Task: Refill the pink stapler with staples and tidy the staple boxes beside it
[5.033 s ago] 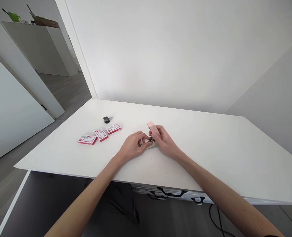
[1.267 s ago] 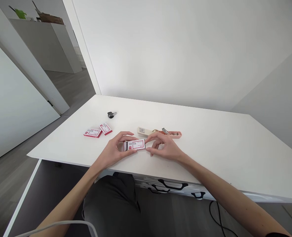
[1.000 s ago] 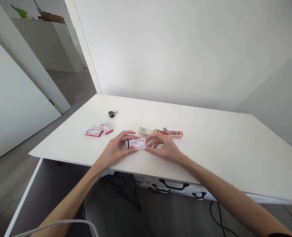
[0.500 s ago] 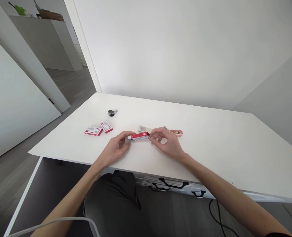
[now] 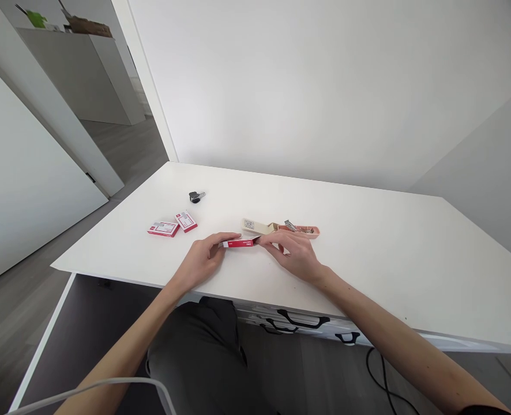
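A small red and white staple box is held low over the white table, its red side edge facing me. My left hand grips its left end with thumb and fingers. My right hand pinches its right end. Just behind the box lies a pink stapler, opened out flat with its metal staple channel showing.
Two more red and white staple boxes lie to the left. A small black and metal staple remover sits farther back left. Black cables hang under the table's front edge. An open doorway lies beyond the table on the left.
The stapler, held five seconds ago, now lies open on the table. Both hands took up a staple box, turned it from face up onto its edge, and lowered it slightly.
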`<action>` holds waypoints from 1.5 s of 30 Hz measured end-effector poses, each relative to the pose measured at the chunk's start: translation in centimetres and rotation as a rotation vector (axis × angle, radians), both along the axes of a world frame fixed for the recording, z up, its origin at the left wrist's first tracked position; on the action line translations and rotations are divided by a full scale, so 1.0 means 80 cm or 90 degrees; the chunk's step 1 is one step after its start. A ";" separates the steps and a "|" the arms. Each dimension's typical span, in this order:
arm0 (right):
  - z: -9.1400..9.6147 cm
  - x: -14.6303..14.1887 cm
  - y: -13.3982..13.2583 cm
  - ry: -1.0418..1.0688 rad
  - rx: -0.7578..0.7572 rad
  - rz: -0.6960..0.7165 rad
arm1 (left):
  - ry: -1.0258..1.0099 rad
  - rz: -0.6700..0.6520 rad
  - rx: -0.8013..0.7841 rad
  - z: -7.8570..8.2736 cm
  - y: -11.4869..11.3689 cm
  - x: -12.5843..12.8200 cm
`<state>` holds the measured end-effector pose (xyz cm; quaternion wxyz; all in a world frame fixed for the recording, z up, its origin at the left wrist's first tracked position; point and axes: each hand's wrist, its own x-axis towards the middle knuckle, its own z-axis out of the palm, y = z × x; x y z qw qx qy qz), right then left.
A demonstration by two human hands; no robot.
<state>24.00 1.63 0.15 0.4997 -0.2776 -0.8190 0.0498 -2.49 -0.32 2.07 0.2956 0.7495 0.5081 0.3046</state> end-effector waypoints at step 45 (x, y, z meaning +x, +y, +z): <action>-0.002 -0.004 -0.003 0.027 0.091 0.037 | 0.021 -0.015 0.044 -0.007 0.001 0.001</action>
